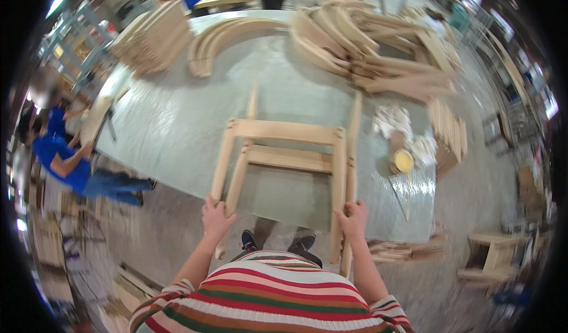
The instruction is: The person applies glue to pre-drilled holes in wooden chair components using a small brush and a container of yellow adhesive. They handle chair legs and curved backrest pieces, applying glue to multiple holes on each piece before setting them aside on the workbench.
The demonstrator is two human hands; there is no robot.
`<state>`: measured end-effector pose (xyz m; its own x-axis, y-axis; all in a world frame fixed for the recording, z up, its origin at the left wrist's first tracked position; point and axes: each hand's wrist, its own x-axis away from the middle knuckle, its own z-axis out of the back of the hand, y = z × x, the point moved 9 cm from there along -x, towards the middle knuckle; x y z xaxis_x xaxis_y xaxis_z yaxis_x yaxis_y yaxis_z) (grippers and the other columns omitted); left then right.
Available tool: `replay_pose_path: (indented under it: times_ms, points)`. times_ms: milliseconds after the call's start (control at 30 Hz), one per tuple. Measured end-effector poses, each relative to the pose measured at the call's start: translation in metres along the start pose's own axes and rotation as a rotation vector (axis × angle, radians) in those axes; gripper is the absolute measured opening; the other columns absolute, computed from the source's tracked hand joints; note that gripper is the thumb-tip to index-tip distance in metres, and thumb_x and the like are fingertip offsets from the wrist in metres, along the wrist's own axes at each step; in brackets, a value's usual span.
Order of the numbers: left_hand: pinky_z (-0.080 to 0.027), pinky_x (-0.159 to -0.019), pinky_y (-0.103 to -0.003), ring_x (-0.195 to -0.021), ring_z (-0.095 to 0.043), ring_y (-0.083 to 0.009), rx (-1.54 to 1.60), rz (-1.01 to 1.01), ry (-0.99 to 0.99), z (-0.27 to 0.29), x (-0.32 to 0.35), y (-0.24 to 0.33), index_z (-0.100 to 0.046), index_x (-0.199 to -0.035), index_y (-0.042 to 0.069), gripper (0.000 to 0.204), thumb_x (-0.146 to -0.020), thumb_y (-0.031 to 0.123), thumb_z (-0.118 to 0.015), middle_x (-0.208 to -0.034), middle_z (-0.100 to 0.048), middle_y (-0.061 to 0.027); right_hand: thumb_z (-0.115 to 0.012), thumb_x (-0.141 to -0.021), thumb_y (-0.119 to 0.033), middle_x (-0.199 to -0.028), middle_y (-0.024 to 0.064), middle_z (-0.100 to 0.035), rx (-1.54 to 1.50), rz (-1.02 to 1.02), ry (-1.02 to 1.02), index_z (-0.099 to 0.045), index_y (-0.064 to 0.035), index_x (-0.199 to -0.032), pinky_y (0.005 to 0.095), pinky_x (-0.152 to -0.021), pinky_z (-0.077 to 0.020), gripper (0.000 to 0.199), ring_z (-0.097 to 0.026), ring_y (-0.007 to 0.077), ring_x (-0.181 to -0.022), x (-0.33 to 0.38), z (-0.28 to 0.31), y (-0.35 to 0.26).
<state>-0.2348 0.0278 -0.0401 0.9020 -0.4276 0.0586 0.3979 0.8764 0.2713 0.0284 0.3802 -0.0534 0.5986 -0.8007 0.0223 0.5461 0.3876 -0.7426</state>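
A light wooden chair frame (287, 132) rests partly on the grey-green worktable (171, 114) and juts over its near edge toward me. It has long side pieces joined by two crosspieces. My left hand (217, 217) is closed round the near ends of the left pieces. On the other side, my right hand (354, 220) grips the right pieces, thumb inward. Right of the frame stands a small tub of yellow paste (403, 162), with crumpled white rags (391, 121) beside it. A thin stick (399, 200) lies nearer the table edge.
Curved wooden parts (322, 40) are heaped at the far right. Bent pieces (236, 34) and a stack of slats (154, 40) lie at the far left. Slats (448, 129) line the right edge. Co-workers in blue stand left (68, 155) and beyond. A wooden frame (494, 256) sits on the floor at right.
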Motion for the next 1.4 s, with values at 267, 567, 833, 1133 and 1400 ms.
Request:
replay_pose_path:
  times_ms: [267, 567, 833, 1133, 1400]
  points:
    - [-0.038, -0.092, -0.052, -0.119, -0.036, -0.0397, 0.078, 0.204, 0.022, 0.032, -0.027, -0.112, -0.062, -0.1, 0.008, 0.048, -0.062, 0.037, -0.068, -0.141, -0.026, -0.0181, -0.075, -0.068, -0.029, -0.111, 0.0213, -0.045, -0.105, 0.074, -0.06, -0.065, -0.0014, -0.092, 0.0426, -0.091, -0.0372, 0.038, -0.044, 0.0357, -0.107, -0.002, -0.084, -0.079]
    - [-0.038, -0.095, -0.047, -0.114, -0.043, -0.0378, 0.115, 0.411, 0.142, 0.105, -0.098, -0.332, -0.063, -0.102, 0.008, 0.05, -0.062, 0.037, -0.066, -0.138, -0.033, -0.0134, -0.072, -0.069, -0.035, -0.119, 0.0246, -0.044, -0.103, 0.277, -0.299, -0.067, -0.0078, -0.104, 0.0441, -0.096, -0.0355, 0.045, -0.041, 0.0388, -0.113, -0.002, -0.28, -0.248]
    - [-0.037, -0.098, -0.042, -0.117, -0.046, -0.0313, 0.475, -0.191, 0.597, 0.234, -0.2, -0.252, -0.058, -0.11, 0.004, 0.033, -0.08, 0.016, -0.06, -0.126, -0.047, -0.0197, -0.067, -0.076, -0.03, -0.11, 0.0167, -0.054, -0.398, 0.393, -0.629, -0.062, -0.0052, -0.11, 0.0367, -0.085, -0.0452, 0.042, -0.054, 0.0287, -0.098, -0.01, -0.351, -0.353]
    - [-0.021, -0.099, -0.056, -0.116, -0.045, -0.0245, 1.405, -1.628, 1.393, 0.422, 0.099, 0.034, -0.054, -0.119, 0.017, 0.039, -0.086, 0.035, -0.045, -0.126, -0.05, -0.0042, -0.06, -0.085, -0.024, -0.093, 0.008, -0.065, -0.593, 0.108, -0.513, -0.061, -0.002, -0.11, 0.0291, -0.073, -0.0484, 0.033, -0.06, 0.0139, -0.08, 0.057, -0.231, -0.22]
    - [-0.006, -0.104, -0.064, -0.125, -0.036, -0.0236, 1.348, -1.556, 1.276, 0.382, 0.127, 0.153, -0.051, -0.126, 0.028, 0.04, -0.088, 0.038, -0.042, -0.134, -0.043, 0.0073, -0.059, -0.087, -0.019, -0.091, 0.0047, -0.064, -0.646, -0.127, -0.308, -0.061, -0.0017, -0.11, 0.0252, -0.074, -0.0466, 0.028, -0.058, 0.0099, -0.08, 0.053, -0.094, -0.078]
